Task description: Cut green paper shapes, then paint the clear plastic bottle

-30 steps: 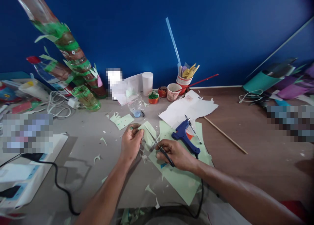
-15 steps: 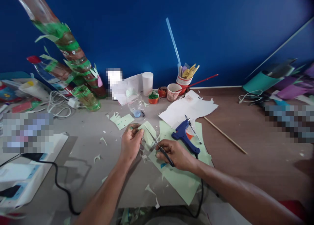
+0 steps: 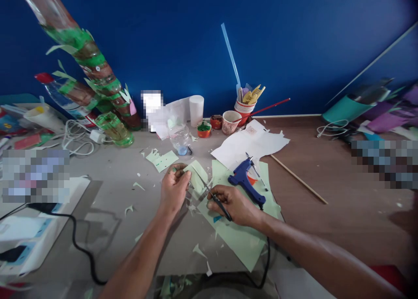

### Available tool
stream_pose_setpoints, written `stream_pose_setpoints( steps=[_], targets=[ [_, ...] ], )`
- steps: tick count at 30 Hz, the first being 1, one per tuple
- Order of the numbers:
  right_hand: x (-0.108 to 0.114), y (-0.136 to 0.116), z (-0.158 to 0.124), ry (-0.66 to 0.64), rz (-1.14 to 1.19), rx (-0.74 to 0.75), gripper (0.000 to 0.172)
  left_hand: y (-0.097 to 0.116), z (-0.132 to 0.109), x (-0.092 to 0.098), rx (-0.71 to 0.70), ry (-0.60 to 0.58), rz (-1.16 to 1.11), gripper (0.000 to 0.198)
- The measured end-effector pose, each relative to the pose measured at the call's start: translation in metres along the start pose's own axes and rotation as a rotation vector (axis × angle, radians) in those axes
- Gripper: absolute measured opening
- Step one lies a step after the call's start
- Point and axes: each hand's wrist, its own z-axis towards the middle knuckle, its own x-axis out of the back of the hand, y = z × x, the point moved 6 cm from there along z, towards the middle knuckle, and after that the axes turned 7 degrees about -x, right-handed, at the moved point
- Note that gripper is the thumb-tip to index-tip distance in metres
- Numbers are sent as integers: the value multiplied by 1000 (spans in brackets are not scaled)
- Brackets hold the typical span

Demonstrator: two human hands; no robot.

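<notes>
Pinched between left-hand (image 3: 173, 189) fingers, a pale green paper piece (image 3: 197, 177) meets the scissors (image 3: 214, 199) gripped in the right hand (image 3: 232, 204).

Cutting looks mid-stroke — blades sit at the paper's lower edge, above the larger green sheet (image 3: 241, 238) on the table (image 3: 107, 181). Judging by this, the next snip calls for turning the piece steadily while the blue glue gun (image 3: 245, 181) lies just beside the right hand — its cord close.

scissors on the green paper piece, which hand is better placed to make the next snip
Right. The right hand already grips the scissors, their blades reaching into the green paper piece. The left hand is pinching that piece, so it looks better suited to steadying and turning it.
</notes>
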Motion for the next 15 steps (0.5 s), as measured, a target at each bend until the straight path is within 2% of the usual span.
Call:
stream_pose_setpoints(
  steps=[15],
  targets=[
    [0,5,2,8,-48,47,31,-3,1,1,-22,-19,-4,22]
  ],
)
